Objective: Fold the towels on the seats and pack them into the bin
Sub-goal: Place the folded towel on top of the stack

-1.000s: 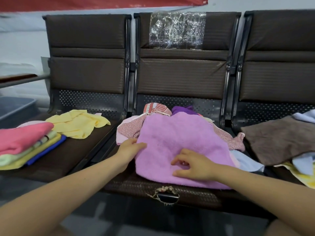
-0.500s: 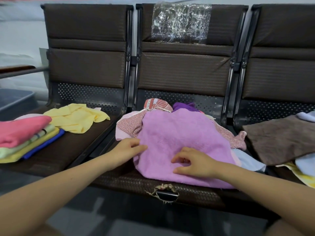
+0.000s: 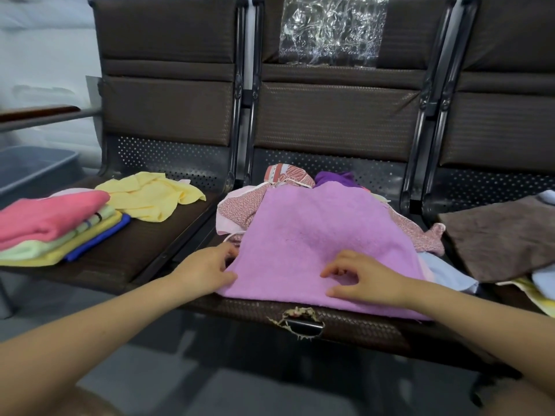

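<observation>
The left hand (image 3: 207,267) pinched the left edge of the purple towel (image 3: 318,244); the right hand (image 3: 365,276) rested on it, fingers loosely curled (gripping nothing I could tell). The towel lay atop a heap on the middle seat (image 3: 345,325).

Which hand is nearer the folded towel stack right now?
Left. The left hand sits at the purple towel's left edge, beside the stack; the right hand rests farther right.
</observation>
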Action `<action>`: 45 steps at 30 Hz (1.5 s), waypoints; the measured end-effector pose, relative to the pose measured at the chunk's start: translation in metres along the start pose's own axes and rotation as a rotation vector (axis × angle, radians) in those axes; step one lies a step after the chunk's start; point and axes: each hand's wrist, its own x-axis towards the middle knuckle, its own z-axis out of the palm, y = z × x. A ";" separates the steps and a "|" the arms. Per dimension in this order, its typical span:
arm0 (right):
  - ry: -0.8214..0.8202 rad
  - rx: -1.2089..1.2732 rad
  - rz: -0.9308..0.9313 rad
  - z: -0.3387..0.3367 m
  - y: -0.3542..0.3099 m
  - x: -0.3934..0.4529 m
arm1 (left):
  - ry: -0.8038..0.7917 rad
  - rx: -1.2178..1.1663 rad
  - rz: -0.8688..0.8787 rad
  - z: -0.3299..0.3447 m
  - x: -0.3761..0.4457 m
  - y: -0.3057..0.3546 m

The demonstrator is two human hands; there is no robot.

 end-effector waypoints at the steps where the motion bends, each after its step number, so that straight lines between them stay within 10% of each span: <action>1: 0.005 -0.005 -0.014 0.000 0.000 -0.004 | 0.018 0.074 0.038 0.002 -0.001 0.002; 6: 0.013 -0.095 -0.139 -0.001 -0.008 -0.030 | 0.166 0.129 0.250 0.009 0.001 0.019; 19: 0.210 -0.203 -0.070 0.006 -0.010 -0.047 | -0.033 0.145 0.852 0.048 0.008 0.079; 45: -0.047 -0.118 0.279 -0.063 0.047 -0.057 | -0.116 0.199 0.645 0.000 0.058 0.056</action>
